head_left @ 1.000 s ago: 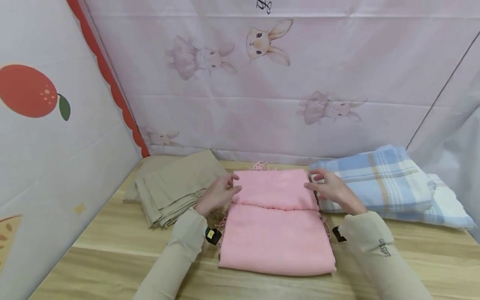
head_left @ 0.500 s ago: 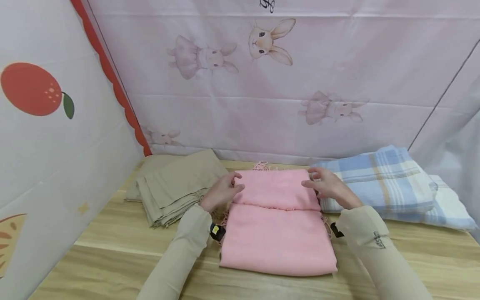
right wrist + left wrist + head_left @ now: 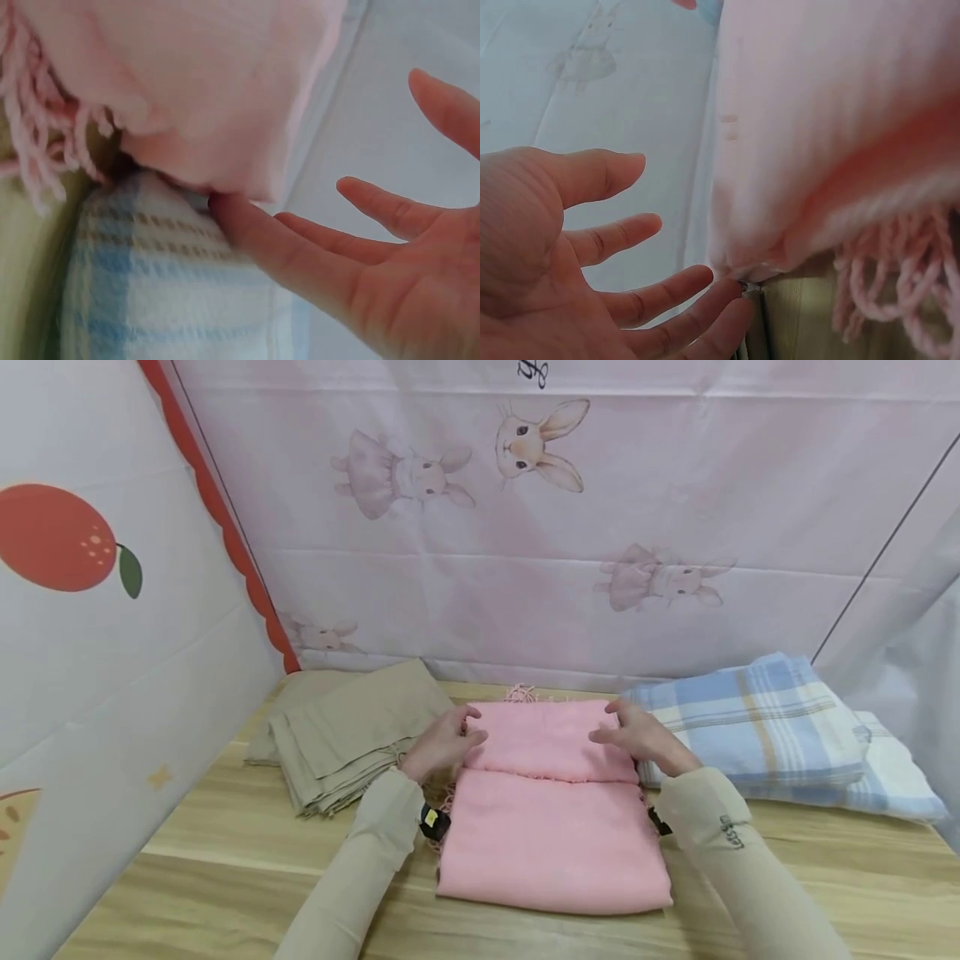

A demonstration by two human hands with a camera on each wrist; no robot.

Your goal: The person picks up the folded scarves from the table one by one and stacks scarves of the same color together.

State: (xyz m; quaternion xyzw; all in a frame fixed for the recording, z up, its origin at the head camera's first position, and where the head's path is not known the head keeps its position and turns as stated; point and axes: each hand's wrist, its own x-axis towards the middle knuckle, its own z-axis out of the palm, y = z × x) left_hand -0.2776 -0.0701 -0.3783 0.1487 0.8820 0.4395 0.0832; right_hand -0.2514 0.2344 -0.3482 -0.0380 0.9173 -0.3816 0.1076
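On the wooden table [image 3: 225, 827], between two other piles of cloth, lies a folded pink scarf [image 3: 553, 827] with fringe at its edges. Both forearms come from the near edge and go forward along the two sides of the scarf, in beige sleeves, and each wrist carries a small black device.

The left hand [image 3: 442, 745] is at the left edge of the upper folded layer. In the left wrist view its fingers [image 3: 660, 289] are spread and almost straight, the palm faces the cloth, and the lowest fingertips touch the corner of the scarf [image 3: 817, 150]; it does not grip anything.

The right hand [image 3: 639, 737] lies on the right part of the upper layer, palm down. In the right wrist view its fingers [image 3: 300, 247] are also spread and relaxed, one fingertip touches under the pink corner [image 3: 210, 90], just above the blue checked blanket [image 3: 172, 300].

To the left of the scarf is a folded beige cloth [image 3: 352, 731], and to the right the checked blanket [image 3: 757, 718], both very near it.

The right sleeve [image 3: 742, 868] has small dark letters, too small to read. At the top of the rabbit-printed backdrop [image 3: 600, 510] is a dark mark of writing, cut by the frame edge.
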